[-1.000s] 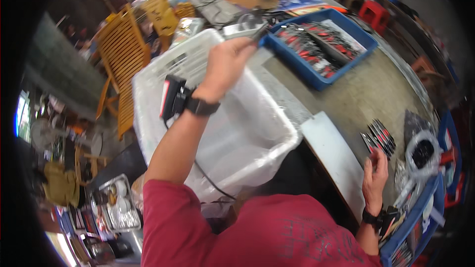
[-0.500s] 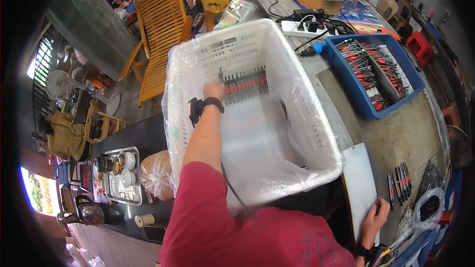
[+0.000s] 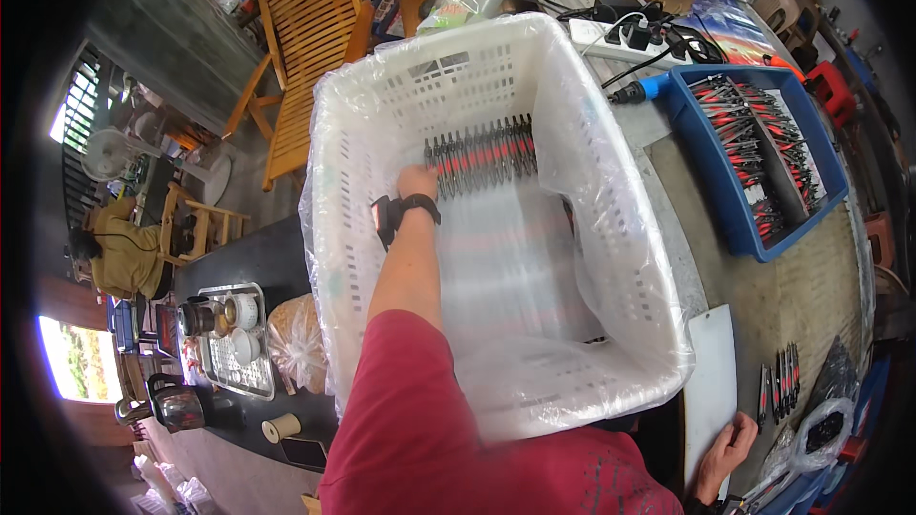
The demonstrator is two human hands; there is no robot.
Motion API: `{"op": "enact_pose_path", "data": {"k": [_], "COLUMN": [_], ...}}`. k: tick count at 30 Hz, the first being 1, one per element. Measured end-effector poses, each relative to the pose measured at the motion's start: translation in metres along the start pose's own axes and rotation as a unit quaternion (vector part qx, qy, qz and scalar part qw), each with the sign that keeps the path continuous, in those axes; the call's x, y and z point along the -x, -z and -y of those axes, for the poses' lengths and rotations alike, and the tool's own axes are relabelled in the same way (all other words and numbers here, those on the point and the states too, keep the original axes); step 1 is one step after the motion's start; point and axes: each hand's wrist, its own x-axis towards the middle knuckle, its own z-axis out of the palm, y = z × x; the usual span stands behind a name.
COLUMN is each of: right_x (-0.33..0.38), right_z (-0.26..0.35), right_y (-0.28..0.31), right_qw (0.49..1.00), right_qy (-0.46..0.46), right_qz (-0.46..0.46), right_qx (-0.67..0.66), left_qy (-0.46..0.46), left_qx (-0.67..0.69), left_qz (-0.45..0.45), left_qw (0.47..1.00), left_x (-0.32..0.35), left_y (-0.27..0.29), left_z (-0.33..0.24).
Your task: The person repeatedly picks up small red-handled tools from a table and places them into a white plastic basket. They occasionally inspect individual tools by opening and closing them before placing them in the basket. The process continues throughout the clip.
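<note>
A white perforated plastic basket (image 3: pixel 611 219) lined with clear film stands in front of me. Inside it, toward the far side, slim black-and-red pen-shaped pieces (image 3: pixel 487 154) lie side by side in an even row on translucent sheeting (image 3: pixel 506 257). My left hand (image 3: pixel 418 181), with a dark band on the wrist, is down in the basket. Its fingers are closed on the pen-shaped piece at the row's left end, though the fingertips are partly hidden. My right hand (image 3: pixel 729 450) rests at the edge of a white board (image 3: pixel 711 372), fingers loosely bent and apart, with nothing visible in them.
A blue bin (image 3: pixel 701 181) of more such pieces, split by a divider, stands right. Several loose pieces (image 3: pixel 782 383) lie near my right hand beside a black plastic bag (image 3: pixel 832 377). Left are a metal tray (image 3: pixel 239 362) with cups and a wooden chair (image 3: pixel 307 48).
The piece in my left hand, upright above the row before, now lines up with the row's left end. The view has shifted slightly, and my right hand stays at the board.
</note>
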Motion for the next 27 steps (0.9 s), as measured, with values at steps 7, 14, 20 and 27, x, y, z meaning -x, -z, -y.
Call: {"op": "enact_pose_path", "data": {"k": [7, 14, 20, 27], "right_x": [0.0, 0.0, -0.001, -0.005], "right_z": [-0.008, -0.005, 0.002, 0.016], "right_y": [-0.001, 0.001, 0.001, -0.001], "right_qw": [0.999, 0.998, 0.998, 0.998], "right_qy": [0.028, 0.043, 0.039, 0.053], "right_qz": [-0.004, -0.004, 0.001, -0.025], "right_qx": [0.04, 0.047, 0.048, 0.021], "left_qy": [0.02, 0.008, 0.007, -0.02], "left_qx": [0.02, -0.017, -0.028, -0.031], "left_qz": [-0.047, -0.074, -0.093, -0.091], "left_qw": [0.998, 0.997, 0.995, 0.995], "left_x": [0.007, 0.011, 0.01, 0.009], "left_y": [-0.001, -0.002, -0.002, 0.009], "left_z": [-0.006, -0.011, -0.01, -0.026]}}
